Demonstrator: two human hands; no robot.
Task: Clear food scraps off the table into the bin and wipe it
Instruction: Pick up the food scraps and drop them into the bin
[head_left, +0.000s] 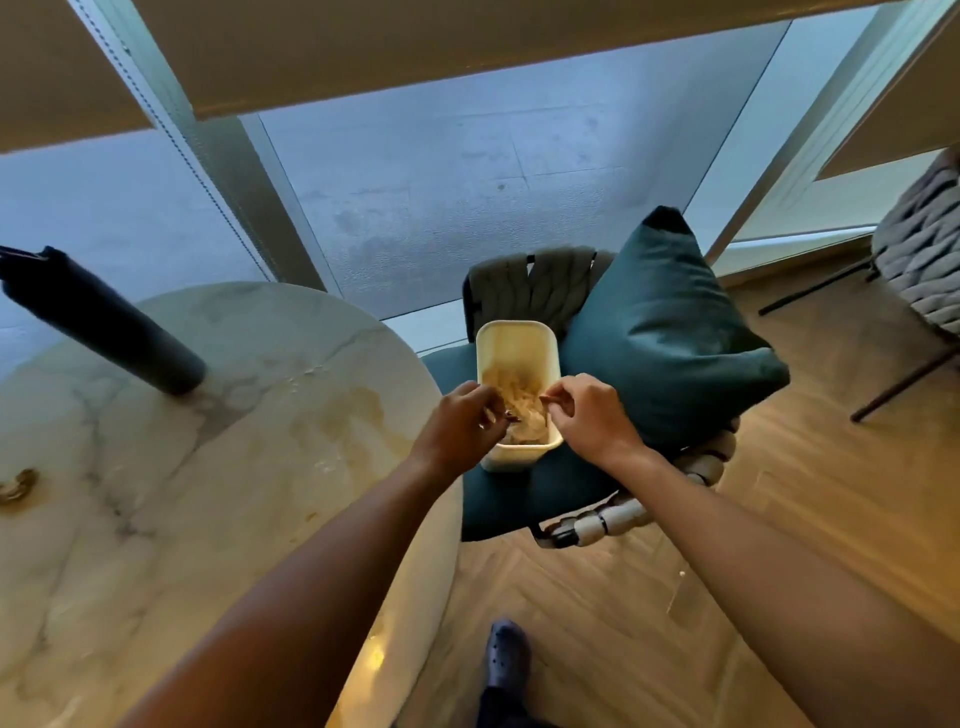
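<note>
A small cream bin (517, 338) stands on the seat of a teal chair (498, 499) beside the round marble table (218, 467). Pale scraps and crumpled paper (519, 410) lie inside the bin. My left hand (460, 423) hovers over the bin's near left rim with its fingers curled, pinching a small dark scrap. Over the near right rim, my right hand (592, 415) has its fingertips pinched together; what they hold is too small to tell. A curled brown scrap (18, 486) lies at the table's left edge, and brownish smears (363, 415) mark the top near the chair.
A tall dark bottle (98, 319) stands on the table at the back left. A teal cushion (665, 332) leans on the chair behind the bin. A grey woven chair (919, 249) stands at the far right. My shoe (506, 654) rests on the wooden floor.
</note>
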